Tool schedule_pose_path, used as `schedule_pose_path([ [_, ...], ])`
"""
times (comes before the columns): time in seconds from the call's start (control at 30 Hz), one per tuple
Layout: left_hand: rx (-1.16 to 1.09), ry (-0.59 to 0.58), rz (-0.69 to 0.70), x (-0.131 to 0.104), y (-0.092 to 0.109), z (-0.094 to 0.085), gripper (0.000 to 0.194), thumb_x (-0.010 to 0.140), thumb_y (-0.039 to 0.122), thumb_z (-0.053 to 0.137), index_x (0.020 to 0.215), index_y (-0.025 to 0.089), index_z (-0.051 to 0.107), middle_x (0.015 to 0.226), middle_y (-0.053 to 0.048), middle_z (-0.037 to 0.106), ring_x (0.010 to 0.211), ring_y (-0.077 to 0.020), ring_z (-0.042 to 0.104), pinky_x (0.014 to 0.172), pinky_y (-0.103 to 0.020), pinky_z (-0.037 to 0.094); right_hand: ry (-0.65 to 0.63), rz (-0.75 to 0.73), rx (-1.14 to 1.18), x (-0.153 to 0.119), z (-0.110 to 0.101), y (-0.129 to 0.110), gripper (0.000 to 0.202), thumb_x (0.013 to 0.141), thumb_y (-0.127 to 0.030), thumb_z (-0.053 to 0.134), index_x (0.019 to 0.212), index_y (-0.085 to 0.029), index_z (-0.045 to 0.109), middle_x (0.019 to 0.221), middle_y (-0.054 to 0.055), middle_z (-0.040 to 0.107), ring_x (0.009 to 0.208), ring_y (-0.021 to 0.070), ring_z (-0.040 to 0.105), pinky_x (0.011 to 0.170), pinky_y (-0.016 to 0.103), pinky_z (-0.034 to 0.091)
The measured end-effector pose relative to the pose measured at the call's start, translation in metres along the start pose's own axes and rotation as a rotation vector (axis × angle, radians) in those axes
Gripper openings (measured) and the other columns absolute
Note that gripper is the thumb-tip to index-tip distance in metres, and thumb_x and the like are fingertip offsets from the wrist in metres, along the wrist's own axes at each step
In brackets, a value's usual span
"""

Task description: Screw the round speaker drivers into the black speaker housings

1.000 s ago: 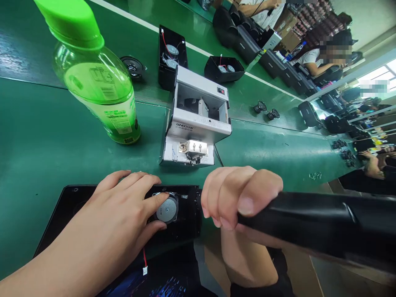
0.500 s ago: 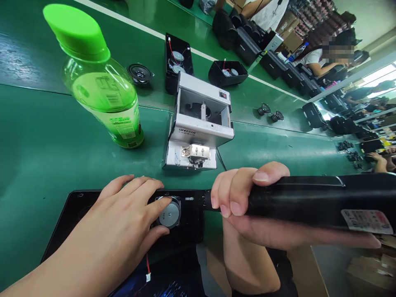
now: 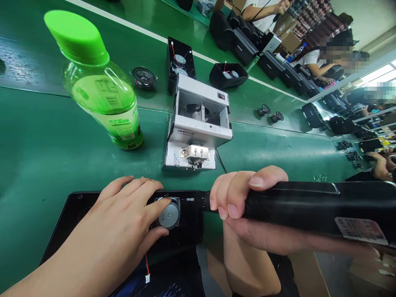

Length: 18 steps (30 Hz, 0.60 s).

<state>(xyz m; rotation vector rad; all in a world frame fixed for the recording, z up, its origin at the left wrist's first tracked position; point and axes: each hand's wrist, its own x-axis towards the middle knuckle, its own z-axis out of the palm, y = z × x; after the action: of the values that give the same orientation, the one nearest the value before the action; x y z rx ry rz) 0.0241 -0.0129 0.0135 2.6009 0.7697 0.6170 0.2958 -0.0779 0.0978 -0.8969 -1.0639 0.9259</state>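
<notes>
My left hand [image 3: 123, 222] lies over a black speaker housing [image 3: 192, 231]. Its thumb and index finger grip the sides of a round speaker driver [image 3: 169, 215] with a silver magnet facing up. A red wire with a white connector [image 3: 147, 278] hangs below that hand. My right hand [image 3: 244, 202] is wrapped round a black electric screwdriver [image 3: 297, 206], held nearly level across the picture. Its nose points left, and the short metal bit [image 3: 190, 199] shows just right of the driver. Whether the bit touches a screw I cannot tell.
Behind the housing stands a grey screw feeder [image 3: 201, 119], with a green bottle [image 3: 102, 90] to its left. Farther back are a loose driver [image 3: 144, 77], two open black housings [image 3: 229, 75] and two small drivers [image 3: 270, 112]. Co-workers sit across the green bench.
The view has shifted slightly. The rear of the screwdriver sits a little lower, while its bit stays beside the driver. My left hand keeps its hold. A co-worker's hands show at the top.
</notes>
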Motion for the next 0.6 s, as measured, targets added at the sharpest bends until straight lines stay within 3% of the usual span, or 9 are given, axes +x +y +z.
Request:
schedule_pose_path([
  [0.1, 0.003, -0.007, 0.004, 0.0, 0.0, -0.001, 0.036, 0.091, 0.021, 0.086, 0.125, 0.033, 0.082, 0.142, -0.01, 0.088, 0.126, -0.0438, 0.083, 0.122, -0.071, 0.051, 0.03, -0.079, 0.001, 0.002, 0.003, -0.002, 0.086, 0.108, -0.107, 0.067, 0.123, -0.031, 0.103, 0.066, -0.001, 0.074, 0.053, 0.0193, 0.068, 0.056, 0.038, 0.068],
  [0.33, 0.022, -0.011, 0.029, 0.0, 0.0, -0.001, 0.039, 0.091, 0.02, 0.087, 0.127, 0.031, 0.081, 0.143, -0.012, 0.088, 0.125, -0.0426, 0.084, 0.119, -0.075, 0.055, 0.08, -0.072, 0.01, 0.005, 0.004, -0.002, 0.08, 0.106, -0.106, 0.074, 0.117, -0.032, 0.104, 0.062, -0.003, 0.074, 0.049, 0.0184, 0.069, 0.054, 0.036, 0.068],
  [0.5, -0.007, -0.008, 0.028, 0.0, -0.002, -0.001, 0.055, 0.082, 0.021, 0.105, 0.132, 0.032, 0.085, 0.145, -0.012, 0.088, 0.125, -0.0449, 0.086, 0.118, -0.078, 0.061, 0.162, -0.106, 0.008, 0.003, 0.009, -0.007, 0.078, 0.108, -0.106, 0.072, 0.113, -0.034, 0.102, 0.059, -0.005, 0.07, 0.042, 0.018, 0.061, 0.046, 0.038, 0.06],
  [0.6, -0.042, 0.022, 0.026, 0.003, -0.003, -0.006, 0.061, 0.084, 0.027, 0.113, 0.14, 0.033, 0.089, 0.146, -0.012, 0.089, 0.125, -0.0447, 0.086, 0.113, -0.075, 0.066, 0.193, -0.142, 0.017, 0.001, 0.014, -0.013, 0.078, 0.113, -0.103, 0.067, 0.113, -0.033, 0.102, 0.057, -0.006, 0.064, 0.041, 0.0165, 0.057, 0.045, 0.036, 0.054],
])
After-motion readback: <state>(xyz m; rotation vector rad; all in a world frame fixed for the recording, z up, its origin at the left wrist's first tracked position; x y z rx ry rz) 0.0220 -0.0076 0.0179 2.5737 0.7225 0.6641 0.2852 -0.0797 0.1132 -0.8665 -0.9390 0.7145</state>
